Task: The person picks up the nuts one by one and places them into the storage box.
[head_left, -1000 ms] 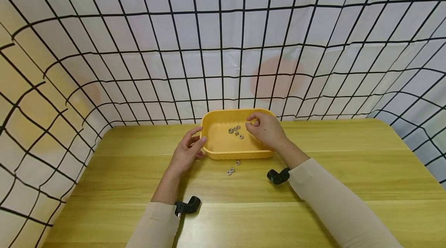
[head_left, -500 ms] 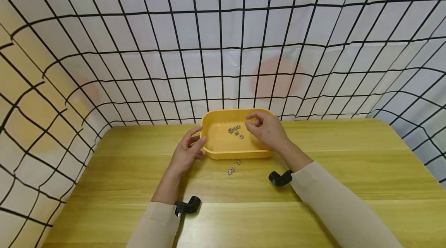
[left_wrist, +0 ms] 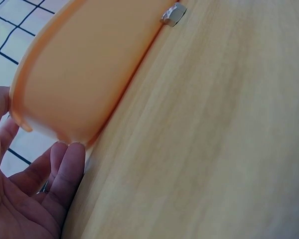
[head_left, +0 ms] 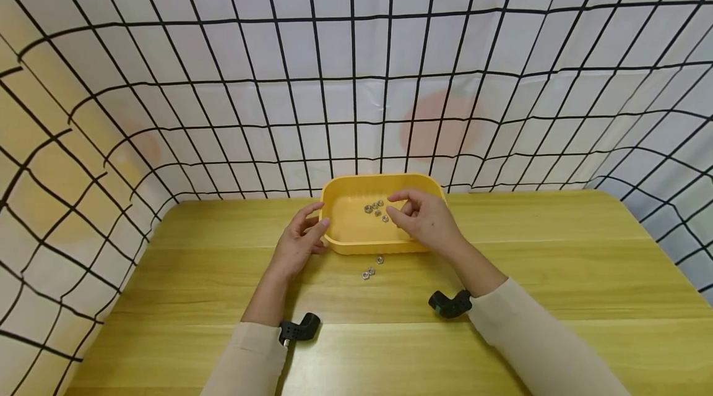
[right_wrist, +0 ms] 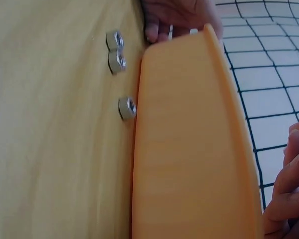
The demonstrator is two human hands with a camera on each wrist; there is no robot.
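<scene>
A yellow plastic tray (head_left: 345, 247) stands on the wooden table near the back. My left hand (head_left: 297, 246) grips its left end, thumb at the rim and fingertips against the outer wall, as the left wrist view also shows. Several metal hex nuts (head_left: 368, 209) lie loosely grouped on the tray's floor. Over the tray's right half is my right hand (head_left: 429, 219), thumb and index finger apart with a gap between their tips, the other fingers bent. No nut shows between those tips. In front of the tray, three more nuts (right_wrist: 126, 107) lie on the table, two of them side by side.
Behind the table (head_left: 529, 284) hangs a white cloth (head_left: 367, 96) with a black grid pattern, close to the tray's back wall. Each wrist carries a black camera mount, the left one (head_left: 301, 328) and the right one (head_left: 450, 304), both low over the table.
My right hand has come slightly toward me and to the left over the tray, and its thumb and index tips are lower. The left hand, tray and nuts stay put.
</scene>
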